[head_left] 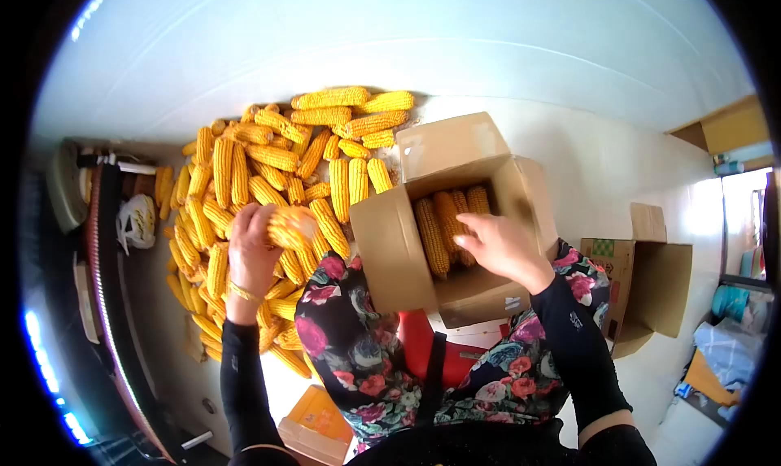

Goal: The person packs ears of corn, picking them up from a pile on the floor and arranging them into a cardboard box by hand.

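An open cardboard box (382, 250) stands between my knees with its flaps spread. Several corn cobs (433, 237) lie side by side inside it. My right hand (506, 248) reaches over the box opening, thumb and fingers apart, above the cobs. To the left of the box, my left hand (252, 250) grips the end of a corn cob (290, 227), which is blurred by motion. Under and around that hand spreads a big pile of yellow cobs (222, 173) on the floor.
Another open cardboard box (616, 283) stands at the right. An orange carton (317, 425) sits low by my left leg. A white plastic bag (136, 222) is at the left beside a dark long piece of furniture (106, 246). A pale wall (407, 35) rises behind the pile.
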Demonstrator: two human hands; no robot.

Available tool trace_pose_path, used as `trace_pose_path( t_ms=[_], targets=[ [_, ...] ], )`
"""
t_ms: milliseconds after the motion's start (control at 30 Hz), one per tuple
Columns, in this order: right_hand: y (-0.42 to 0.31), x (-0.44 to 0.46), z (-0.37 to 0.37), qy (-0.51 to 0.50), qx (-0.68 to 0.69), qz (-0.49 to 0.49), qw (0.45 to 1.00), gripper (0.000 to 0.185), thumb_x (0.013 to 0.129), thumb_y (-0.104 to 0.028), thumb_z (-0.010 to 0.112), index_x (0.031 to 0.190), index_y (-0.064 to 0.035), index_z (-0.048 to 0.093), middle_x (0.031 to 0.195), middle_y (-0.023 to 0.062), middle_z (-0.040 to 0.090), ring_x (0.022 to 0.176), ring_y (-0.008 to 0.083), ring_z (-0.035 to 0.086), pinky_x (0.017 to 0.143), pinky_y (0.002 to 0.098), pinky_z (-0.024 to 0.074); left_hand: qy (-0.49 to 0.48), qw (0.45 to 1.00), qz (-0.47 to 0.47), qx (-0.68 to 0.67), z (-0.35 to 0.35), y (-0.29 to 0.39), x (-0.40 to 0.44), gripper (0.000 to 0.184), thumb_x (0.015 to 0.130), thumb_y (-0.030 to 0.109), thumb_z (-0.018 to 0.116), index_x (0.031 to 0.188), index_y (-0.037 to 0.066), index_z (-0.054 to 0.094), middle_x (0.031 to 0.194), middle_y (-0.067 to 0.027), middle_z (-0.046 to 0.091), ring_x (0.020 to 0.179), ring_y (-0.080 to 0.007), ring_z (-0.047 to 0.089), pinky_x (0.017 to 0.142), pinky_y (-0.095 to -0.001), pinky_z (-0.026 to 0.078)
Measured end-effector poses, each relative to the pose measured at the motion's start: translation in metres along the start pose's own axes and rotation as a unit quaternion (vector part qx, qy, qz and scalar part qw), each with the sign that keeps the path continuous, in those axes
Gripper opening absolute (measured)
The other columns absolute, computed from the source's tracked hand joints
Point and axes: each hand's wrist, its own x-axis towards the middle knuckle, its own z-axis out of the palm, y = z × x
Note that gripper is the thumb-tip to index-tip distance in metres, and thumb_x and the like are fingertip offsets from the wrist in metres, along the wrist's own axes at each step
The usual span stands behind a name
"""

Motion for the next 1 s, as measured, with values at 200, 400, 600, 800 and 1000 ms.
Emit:
trace_pose_path(
  t_ms=[200,400,600,800,1000],
  targets=[
    [0.01,-0.016,-0.016,-0.23,0.732,-0.028,0.641,0.066,0.098,-0.059,0.039,0.136,-0.0066,0.049,0.113,0.0145,0.065,0.091,0.0283,0.068,0.08,0.0409,0.0564,-0.041,0.932,0.36,0.017,-0.025,0.186,0.015,0.05,0.071,0.005,0.069,0.118,0.02,0.065,0.123,-0.0118,0.056,0.125,-0.0313,0.051,0.112,-0.0546,0.032],
    [0.025,-0.026,0.008,0.043,0.803,0.086,0.588,0.03,0.085,-0.019,0.07,0.107,-0.0025,0.057,0.077,0.008,0.061,0.063,0.0209,0.064,0.059,0.0362,0.0552,0.013,0.947,0.21,-0.242,0.044,0.229,0.023,0.05,0.077,-0.001,0.061,0.126,0.009,0.059,0.134,-0.0195,0.051,0.126,-0.0383,0.048,0.107,-0.0487,0.038],
    [0.034,-0.013,0.046,0.052,0.61,0.233,0.756,0.05,0.076,-0.001,0.072,0.12,0.0067,0.049,0.102,0.0155,0.061,0.09,0.0256,0.063,0.075,0.0388,0.0511,0.0,0.988,0.081,-0.128,0.089,0.177,0.04,0.035,0.082,0.017,0.069,0.117,0.011,0.063,0.114,-0.0106,0.066,0.099,-0.0306,0.065,0.083,-0.0392,0.051],
    [0.02,0.009,0.053,0.014,0.449,0.145,0.881,0.077,0.075,-0.007,0.073,0.141,0.0035,0.034,0.116,0.0232,0.059,0.103,0.0327,0.062,0.089,0.0441,0.0493,-0.062,0.984,0.077,-0.151,0.078,0.194,0.036,0.032,0.083,0.012,0.068,0.114,0.008,0.065,0.113,-0.0128,0.065,0.105,-0.0317,0.062,0.09,-0.0393,0.05],
    [-0.002,0.004,0.078,-0.324,0.014,0.021,0.946,0.039,0.083,-0.017,0.055,0.115,0.0022,0.066,0.112,0.0261,0.065,0.108,0.0418,0.062,0.091,0.045,0.0488,-0.069,0.981,0.089,-0.155,0.073,0.18,0.035,0.034,0.084,0.012,0.068,0.117,0.006,0.064,0.115,-0.018,0.064,0.107,-0.0359,0.061,0.092,-0.0408,0.049]
  ],
)
